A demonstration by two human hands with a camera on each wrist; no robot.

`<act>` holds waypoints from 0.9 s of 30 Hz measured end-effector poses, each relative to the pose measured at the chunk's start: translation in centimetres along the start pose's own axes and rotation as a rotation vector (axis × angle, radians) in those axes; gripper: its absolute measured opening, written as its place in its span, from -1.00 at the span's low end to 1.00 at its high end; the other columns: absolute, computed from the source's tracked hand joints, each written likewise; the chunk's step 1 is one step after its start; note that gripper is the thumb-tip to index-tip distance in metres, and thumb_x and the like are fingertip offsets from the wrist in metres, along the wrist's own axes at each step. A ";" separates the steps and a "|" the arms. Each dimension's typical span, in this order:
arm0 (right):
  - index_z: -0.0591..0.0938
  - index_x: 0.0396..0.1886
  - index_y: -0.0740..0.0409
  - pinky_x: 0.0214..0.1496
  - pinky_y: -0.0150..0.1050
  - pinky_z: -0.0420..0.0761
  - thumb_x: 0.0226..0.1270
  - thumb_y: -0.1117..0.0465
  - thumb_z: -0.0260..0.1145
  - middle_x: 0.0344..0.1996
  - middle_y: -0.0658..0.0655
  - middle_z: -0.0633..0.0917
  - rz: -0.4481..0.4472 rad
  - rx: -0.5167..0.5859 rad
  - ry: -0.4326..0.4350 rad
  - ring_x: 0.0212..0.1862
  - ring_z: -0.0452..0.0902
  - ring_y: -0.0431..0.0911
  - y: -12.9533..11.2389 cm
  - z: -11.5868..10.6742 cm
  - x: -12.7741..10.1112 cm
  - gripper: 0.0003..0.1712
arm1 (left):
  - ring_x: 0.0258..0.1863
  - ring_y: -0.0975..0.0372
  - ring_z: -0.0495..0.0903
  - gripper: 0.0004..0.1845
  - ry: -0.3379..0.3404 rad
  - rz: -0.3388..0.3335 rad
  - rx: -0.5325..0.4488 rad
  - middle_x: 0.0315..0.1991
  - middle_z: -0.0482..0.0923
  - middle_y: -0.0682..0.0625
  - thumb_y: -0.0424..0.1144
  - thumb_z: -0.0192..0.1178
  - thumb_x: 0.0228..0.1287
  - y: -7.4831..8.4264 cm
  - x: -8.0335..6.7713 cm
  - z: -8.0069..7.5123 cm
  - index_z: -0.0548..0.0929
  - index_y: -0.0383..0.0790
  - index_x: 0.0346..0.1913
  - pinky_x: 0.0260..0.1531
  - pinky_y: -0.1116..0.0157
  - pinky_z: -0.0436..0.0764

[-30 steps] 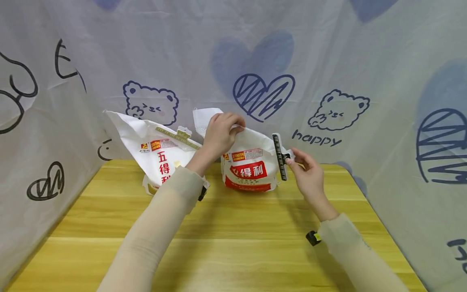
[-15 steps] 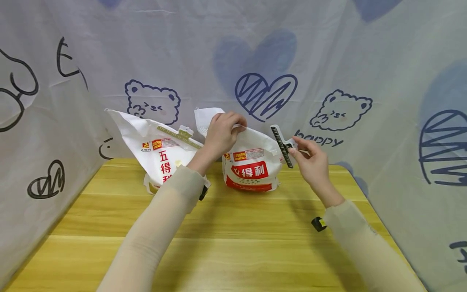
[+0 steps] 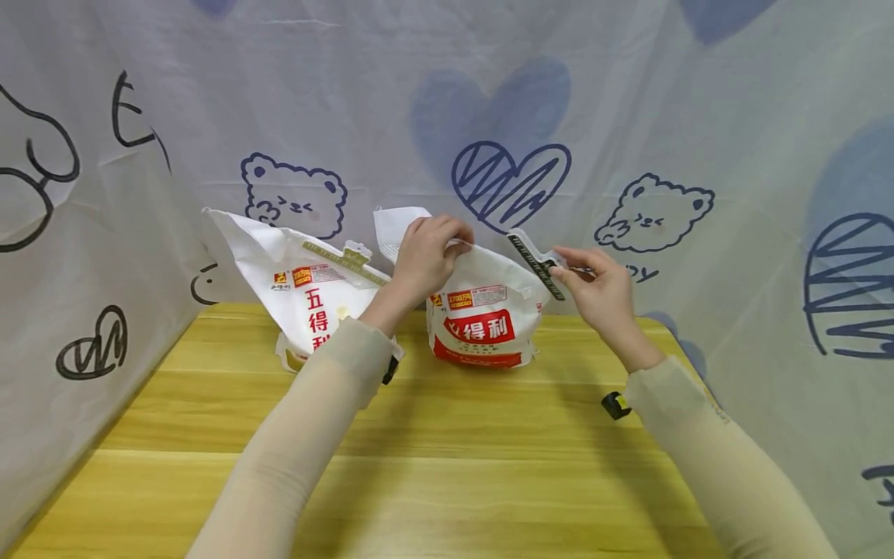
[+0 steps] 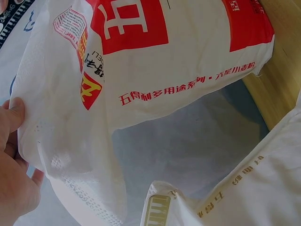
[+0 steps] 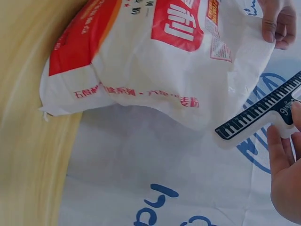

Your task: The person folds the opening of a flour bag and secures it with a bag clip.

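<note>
Two white flour bags with red print stand at the back of the wooden table [image 3: 447,450]. My left hand [image 3: 427,252] grips the gathered top of the right bag [image 3: 482,314], whose white side fills the left wrist view [image 4: 141,80]. My right hand [image 3: 594,283] pinches the handle of a black-and-white sealing clip [image 3: 536,265], held in the air just right of that bag's top. In the right wrist view the clip [image 5: 258,113] hangs beside the bag [image 5: 155,61], apart from it. The left bag [image 3: 307,299] has a yellow-green clip [image 3: 342,262] across its top.
A printed cloth backdrop [image 3: 628,116] with bears and hearts closes in the table on the back and both sides. The bags sit close to the back cloth. Bare wood lies in front of them, under my forearms.
My right hand has lifted the black clip up and slightly left, tilting it from near upright to slanted beside the bag top. My left hand kept its grip on the bag.
</note>
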State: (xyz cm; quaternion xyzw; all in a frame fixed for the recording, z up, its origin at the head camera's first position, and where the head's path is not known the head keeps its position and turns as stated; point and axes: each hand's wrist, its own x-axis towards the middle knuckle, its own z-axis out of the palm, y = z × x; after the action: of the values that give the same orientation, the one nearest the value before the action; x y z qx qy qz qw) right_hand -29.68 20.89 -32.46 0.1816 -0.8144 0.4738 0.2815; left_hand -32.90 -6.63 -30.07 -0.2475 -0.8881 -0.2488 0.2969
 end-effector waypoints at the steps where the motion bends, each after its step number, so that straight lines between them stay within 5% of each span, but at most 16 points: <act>1: 0.79 0.07 0.18 -0.11 -0.60 0.59 0.32 0.29 0.51 -0.23 0.20 0.70 -0.009 -0.005 0.006 -0.13 0.58 -0.18 0.0 0.0 0.2 -0.68 | 0.04 0.09 0.61 -0.93 -0.002 -0.003 0.001 -0.08 0.71 0.01 -0.28 0.29 0.46 0.0 0.0 0.0 0.74 -0.13 -0.10 0.36 0.11 0.37; 10: 0.83 -0.05 0.15 -0.44 -0.54 0.44 0.28 0.30 0.54 -0.32 0.06 0.73 -0.026 0.054 -0.001 -0.29 0.53 -0.26 -0.1 0.0 1.4 -0.76 | 0.05 0.09 0.61 -0.92 -0.012 -0.011 0.012 -0.07 0.72 0.01 -0.26 0.29 0.46 0.0 0.0 -0.1 0.74 -0.12 -0.09 0.37 0.11 0.37; 19: 0.81 -0.04 0.19 -0.17 -0.50 0.66 0.29 0.35 0.52 -0.25 0.03 0.77 0.017 0.173 -0.075 -0.16 0.64 -0.24 0.3 0.6 2.1 -0.76 | 0.04 0.09 0.61 -0.93 -0.005 -0.002 0.009 -0.08 0.72 0.01 -0.27 0.30 0.45 0.0 -0.1 -0.1 0.74 -0.12 -0.10 0.36 0.10 0.37; 27: 0.81 -0.06 0.23 -0.20 -0.49 0.65 0.24 0.38 0.54 -0.28 -0.03 0.78 0.016 0.192 -0.098 -0.19 0.63 -0.22 0.2 1.3 2.4 -0.74 | 0.05 0.09 0.62 -0.93 -0.001 0.002 0.009 -0.07 0.72 0.01 -0.28 0.30 0.45 0.1 -0.1 0.0 0.74 -0.13 -0.10 0.36 0.10 0.38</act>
State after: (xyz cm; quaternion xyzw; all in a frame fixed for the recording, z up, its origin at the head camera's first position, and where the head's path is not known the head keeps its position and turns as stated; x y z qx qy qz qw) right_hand -32.06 19.72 -31.57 0.2242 -0.7795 0.5426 0.2185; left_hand -32.80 -6.62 -30.07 -0.2470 -0.8891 -0.2443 0.2979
